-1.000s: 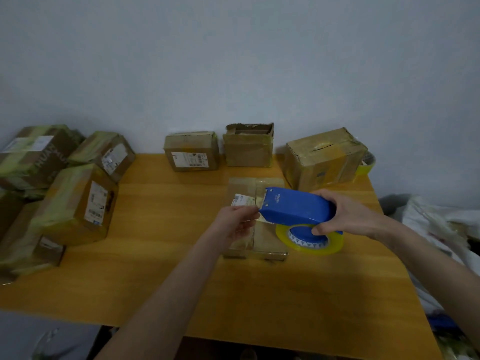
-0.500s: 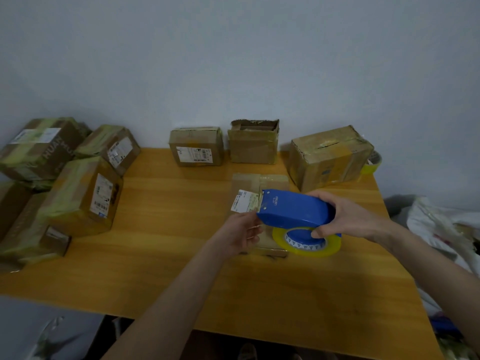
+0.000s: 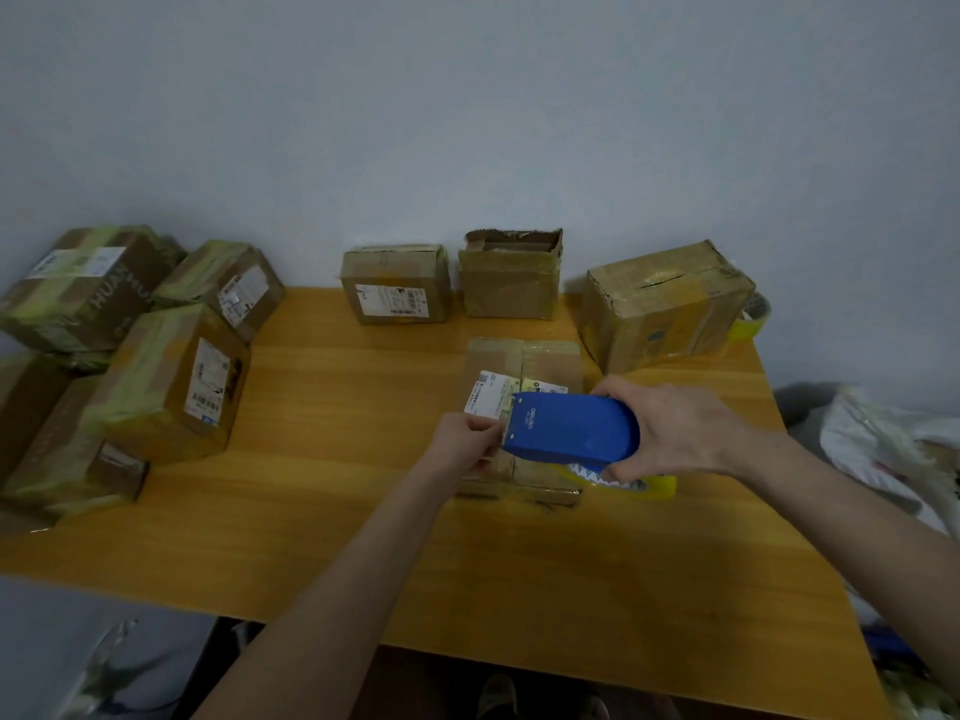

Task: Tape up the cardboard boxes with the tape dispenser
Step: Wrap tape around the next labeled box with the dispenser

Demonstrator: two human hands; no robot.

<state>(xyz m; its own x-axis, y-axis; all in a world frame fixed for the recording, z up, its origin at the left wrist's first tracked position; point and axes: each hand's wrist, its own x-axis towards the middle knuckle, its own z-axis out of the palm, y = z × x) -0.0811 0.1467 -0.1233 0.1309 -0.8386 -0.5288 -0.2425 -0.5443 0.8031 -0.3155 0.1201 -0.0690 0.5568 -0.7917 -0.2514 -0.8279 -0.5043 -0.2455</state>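
Note:
A flat cardboard box (image 3: 524,366) with a white label lies in the middle of the wooden table (image 3: 337,511). My right hand (image 3: 675,426) grips a blue tape dispenser (image 3: 569,427) with a yellow tape roll, held just above the box's near half. My left hand (image 3: 467,441) is at the dispenser's front edge, fingers pinched there on what seems to be the tape end. Against the wall stand three more boxes: a labelled one (image 3: 396,284), one with a torn open top (image 3: 511,275) and a larger one (image 3: 665,304).
A pile of taped boxes (image 3: 171,376) fills the table's left end and spills past its edge. A yellow tape roll (image 3: 750,322) peeks out behind the large box. White bags (image 3: 883,449) lie off the table's right side.
The dispenser has tilted so its blue top faces me and hides most of the roll. My left hand stays at its front edge. The view has shifted a little.

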